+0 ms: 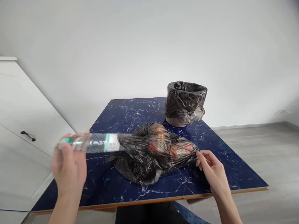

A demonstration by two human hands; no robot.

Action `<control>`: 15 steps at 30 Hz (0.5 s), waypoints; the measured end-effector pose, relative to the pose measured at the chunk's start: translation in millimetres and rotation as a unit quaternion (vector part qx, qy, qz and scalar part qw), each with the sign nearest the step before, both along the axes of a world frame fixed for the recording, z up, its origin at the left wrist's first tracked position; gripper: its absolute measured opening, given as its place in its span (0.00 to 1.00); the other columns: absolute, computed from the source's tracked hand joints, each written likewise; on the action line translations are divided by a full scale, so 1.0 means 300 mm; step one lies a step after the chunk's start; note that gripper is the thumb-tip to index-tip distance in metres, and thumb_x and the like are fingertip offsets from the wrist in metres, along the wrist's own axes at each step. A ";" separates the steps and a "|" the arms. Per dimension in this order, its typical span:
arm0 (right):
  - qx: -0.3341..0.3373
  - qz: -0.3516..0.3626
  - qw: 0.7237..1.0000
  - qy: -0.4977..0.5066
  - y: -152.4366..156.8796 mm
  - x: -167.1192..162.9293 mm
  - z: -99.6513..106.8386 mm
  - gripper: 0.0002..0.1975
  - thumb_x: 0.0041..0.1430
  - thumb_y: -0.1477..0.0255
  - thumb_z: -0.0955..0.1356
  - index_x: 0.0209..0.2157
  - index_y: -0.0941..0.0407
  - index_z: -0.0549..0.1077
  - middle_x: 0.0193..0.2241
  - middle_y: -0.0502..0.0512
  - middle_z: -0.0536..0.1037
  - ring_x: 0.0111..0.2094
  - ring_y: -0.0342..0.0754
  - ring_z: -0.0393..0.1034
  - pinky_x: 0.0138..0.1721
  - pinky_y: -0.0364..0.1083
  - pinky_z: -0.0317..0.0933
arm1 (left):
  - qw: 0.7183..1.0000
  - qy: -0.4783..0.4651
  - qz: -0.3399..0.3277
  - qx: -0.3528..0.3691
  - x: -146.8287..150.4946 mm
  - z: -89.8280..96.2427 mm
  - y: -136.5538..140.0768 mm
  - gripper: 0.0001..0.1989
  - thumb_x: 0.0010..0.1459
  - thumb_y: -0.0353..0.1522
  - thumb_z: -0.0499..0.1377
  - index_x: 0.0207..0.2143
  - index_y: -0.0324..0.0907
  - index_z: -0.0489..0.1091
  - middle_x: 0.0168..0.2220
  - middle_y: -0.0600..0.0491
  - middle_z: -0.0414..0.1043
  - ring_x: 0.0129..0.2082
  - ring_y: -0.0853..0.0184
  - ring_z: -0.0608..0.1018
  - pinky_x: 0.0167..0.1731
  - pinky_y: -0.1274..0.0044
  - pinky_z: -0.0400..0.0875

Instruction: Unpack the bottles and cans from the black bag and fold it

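My left hand [70, 158] is closed around the green-capped end of a clear plastic bottle [98, 143], held sideways above the table. The bottle's far end lies inside a thin black plastic bag [144, 161]. That bag rests crumpled on the table, and orange and red packaging [158, 140] shows through its film; what the packaging is I cannot tell. At the bag's right end, my right hand [210, 168] pinches the film between thumb and fingers, pulling it taut.
The table [130, 112] has a dark blue marbled top and a wooden front edge [140, 202]. Toward its back right stands a bin [185, 104] lined with a black bag. A white cabinet [28, 109] is at the left, and a white wall [140, 46] rises behind.
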State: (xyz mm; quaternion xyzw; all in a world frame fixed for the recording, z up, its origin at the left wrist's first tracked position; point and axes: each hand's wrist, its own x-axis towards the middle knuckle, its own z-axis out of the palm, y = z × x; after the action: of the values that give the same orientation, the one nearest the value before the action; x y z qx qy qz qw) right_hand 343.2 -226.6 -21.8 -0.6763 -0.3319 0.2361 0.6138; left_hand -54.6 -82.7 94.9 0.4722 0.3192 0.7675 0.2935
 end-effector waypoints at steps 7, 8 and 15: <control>-0.030 -0.010 0.996 -0.079 -0.015 -0.015 -0.021 0.25 0.62 0.42 0.69 0.36 0.52 0.73 0.24 0.50 0.75 0.27 0.49 0.70 0.31 0.45 0.62 | 0.955 0.047 0.189 0.223 -0.054 0.180 0.277 0.30 0.59 0.53 0.70 0.49 0.41 0.67 0.39 0.52 0.78 0.39 0.64 0.83 0.52 0.59 0.80; -0.034 -0.010 0.996 -0.086 -0.016 -0.017 -0.021 0.25 0.62 0.42 0.69 0.36 0.52 0.73 0.24 0.50 0.75 0.27 0.49 0.70 0.32 0.45 0.63 | 0.951 0.075 0.196 0.226 -0.054 0.182 0.309 0.29 0.61 0.51 0.69 0.50 0.39 0.67 0.39 0.50 0.78 0.40 0.64 0.84 0.52 0.60 0.80; -0.070 -0.009 0.991 -0.112 -0.018 -0.021 -0.022 0.26 0.63 0.41 0.67 0.36 0.51 0.74 0.24 0.49 0.75 0.28 0.49 0.70 0.33 0.45 0.62 | 0.955 0.211 0.185 0.096 -0.069 0.095 0.484 0.12 0.73 0.30 0.60 0.54 0.34 0.64 0.46 0.46 0.78 0.47 0.68 0.84 0.58 0.66 0.77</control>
State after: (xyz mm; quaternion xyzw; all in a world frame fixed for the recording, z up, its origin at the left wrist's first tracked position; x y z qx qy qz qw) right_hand 336.9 -232.2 -28.3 -0.7430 -0.3751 0.1758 0.5256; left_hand -75.3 62.6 123.5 0.5824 0.3803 0.7179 0.0259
